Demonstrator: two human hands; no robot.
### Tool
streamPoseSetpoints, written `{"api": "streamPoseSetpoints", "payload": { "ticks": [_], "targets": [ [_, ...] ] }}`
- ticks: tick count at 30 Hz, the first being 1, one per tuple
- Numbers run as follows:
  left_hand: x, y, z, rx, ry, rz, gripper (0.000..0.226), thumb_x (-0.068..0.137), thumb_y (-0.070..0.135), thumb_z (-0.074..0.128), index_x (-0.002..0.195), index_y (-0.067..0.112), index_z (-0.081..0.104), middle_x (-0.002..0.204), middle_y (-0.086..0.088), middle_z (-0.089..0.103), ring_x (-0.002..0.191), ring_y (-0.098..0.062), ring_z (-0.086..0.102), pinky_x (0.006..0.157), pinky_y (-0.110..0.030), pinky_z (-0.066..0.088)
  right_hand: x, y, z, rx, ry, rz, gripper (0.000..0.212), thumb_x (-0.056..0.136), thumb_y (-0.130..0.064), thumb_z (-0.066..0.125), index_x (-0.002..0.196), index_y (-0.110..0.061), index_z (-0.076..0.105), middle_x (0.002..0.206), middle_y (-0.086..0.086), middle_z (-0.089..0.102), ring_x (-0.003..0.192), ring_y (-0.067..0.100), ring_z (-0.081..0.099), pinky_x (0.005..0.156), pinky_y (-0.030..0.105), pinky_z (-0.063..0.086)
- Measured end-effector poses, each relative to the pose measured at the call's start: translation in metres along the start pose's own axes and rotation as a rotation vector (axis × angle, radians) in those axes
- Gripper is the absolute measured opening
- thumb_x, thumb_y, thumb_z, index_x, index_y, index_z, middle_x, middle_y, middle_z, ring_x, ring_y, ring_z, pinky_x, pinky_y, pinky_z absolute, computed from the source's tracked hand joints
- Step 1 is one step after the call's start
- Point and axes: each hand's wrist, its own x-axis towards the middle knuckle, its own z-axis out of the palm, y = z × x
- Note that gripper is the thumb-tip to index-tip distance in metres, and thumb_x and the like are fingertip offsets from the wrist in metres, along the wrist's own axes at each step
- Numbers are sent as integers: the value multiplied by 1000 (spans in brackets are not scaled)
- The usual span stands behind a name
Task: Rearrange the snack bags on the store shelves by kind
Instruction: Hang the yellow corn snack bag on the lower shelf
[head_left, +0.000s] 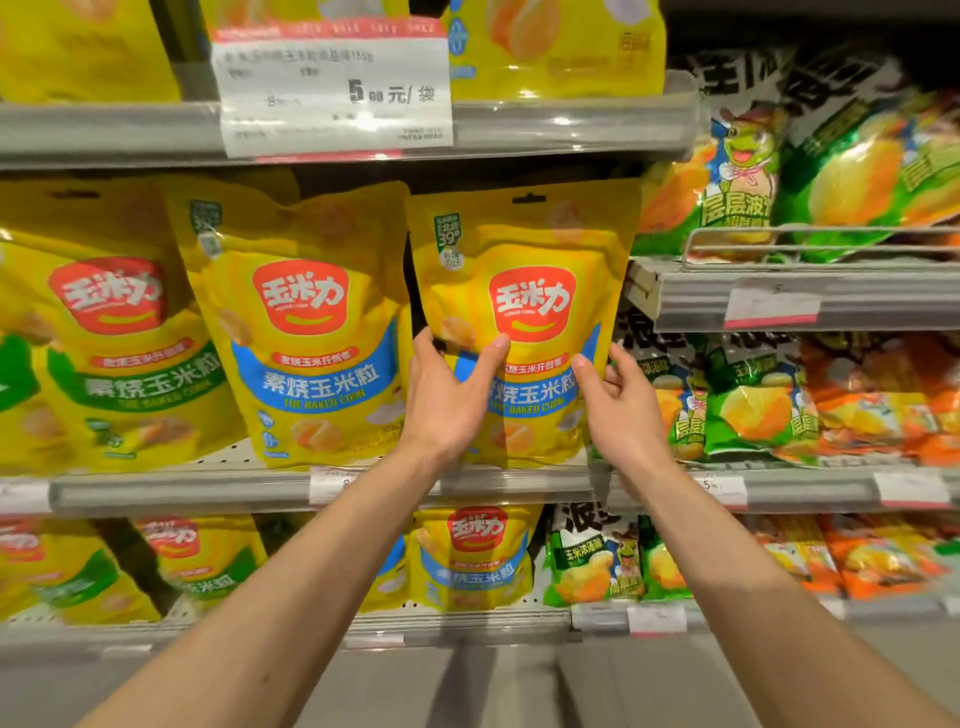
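Note:
A yellow corn-snack bag with a blue band (530, 260) stands upright on the middle shelf (208, 491). My left hand (447, 395) grips its left edge, thumb across the front. My right hand (623, 405) holds its right edge, fingers behind the bag. To its left stands a matching blue-band bag (306, 332), and further left a green-band bag (119, 358) of the same brand.
Green and orange chip bags (753, 410) fill the shelves to the right. A large price tag (332, 93) hangs from the upper shelf rail. More yellow bags (472, 556) stand on the lower shelf, beside green chip bags (597, 561).

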Motion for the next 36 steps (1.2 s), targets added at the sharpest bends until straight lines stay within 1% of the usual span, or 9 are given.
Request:
{"api": "streamPoseSetpoints", "payload": {
  "ticks": [4, 7, 9, 12, 17, 20, 27, 31, 36],
  "targets": [
    [0, 7, -2, 6, -65, -51, 124, 57, 97, 55, 155, 25, 32, 152, 4, 52, 138, -19, 52, 114, -49, 47, 0, -4, -3, -22, -35, 25, 60, 103, -44, 52, 156, -24, 32, 139, -5, 56, 94, -2, 63, 50, 5, 46],
    [2, 9, -3, 45, -81, -72, 129, 54, 99, 52, 158, 26, 29, 154, 3, 50, 140, -21, 51, 114, -51, 46, 3, -2, 3, -71, -11, 37, 83, 93, -63, 56, 160, -26, 23, 153, -4, 45, 122, 13, 57, 52, 5, 49],
    [5, 8, -2, 85, -96, -104, 139, 47, 107, 45, 159, 26, 29, 155, 2, 49, 141, -23, 50, 114, -52, 45, 4, 0, 7, -132, 2, 4, 104, 73, -89, 54, 156, -35, 25, 155, -7, 45, 130, 25, 56, 73, 25, 63],
    [12, 8, -1, 127, -127, -161, 145, 45, 111, 39, 159, 23, 30, 155, -1, 50, 141, -25, 50, 114, -52, 44, 3, -3, 6, -198, 25, 9, 117, 57, -103, 46, 152, -39, 26, 153, -8, 48, 126, 37, 61, 98, 51, 55],
    [-4, 12, -8, 134, -130, -138, 111, 83, 86, 48, 166, 20, 15, 168, -2, 33, 153, -25, 34, 123, -50, 34, -11, -10, 2, -265, 65, 15, 99, 84, -77, 54, 160, -24, 20, 162, 2, 32, 147, 22, 35, 118, 50, 36],
    [-16, 7, -20, 170, -82, -72, 91, 95, 71, 51, 164, 20, 21, 166, 0, 36, 152, -21, 37, 123, -47, 34, -31, -8, 3, -306, 187, -89, 83, 93, -62, 56, 158, -19, 26, 159, 4, 33, 146, 22, 34, 118, 44, 33],
    [-58, -4, -101, 257, 194, 41, 32, 98, 48, 64, 120, 25, 62, 113, 6, 68, 102, -11, 65, 94, -38, 53, -79, -13, 52, -308, 298, -374, 49, 95, -38, 66, 134, -12, 50, 128, 8, 53, 120, 28, 54, 101, 50, 46],
    [-60, -18, -152, 284, 322, 15, 41, 95, 44, 70, 126, 22, 57, 118, 0, 65, 99, -10, 63, 96, -43, 54, -88, -21, 95, -366, 70, -386, 39, 95, -41, 65, 124, -14, 58, 118, 4, 59, 107, 27, 60, 94, 47, 50],
    [-38, -34, -184, 369, 324, -29, 77, 95, 50, 67, 157, 18, 34, 155, -9, 45, 141, -25, 44, 116, -49, 40, -68, -36, 140, -426, -83, -276, 63, 96, -48, 60, 146, -13, 46, 144, 9, 51, 131, 28, 52, 107, 41, 43]
  ]
}}
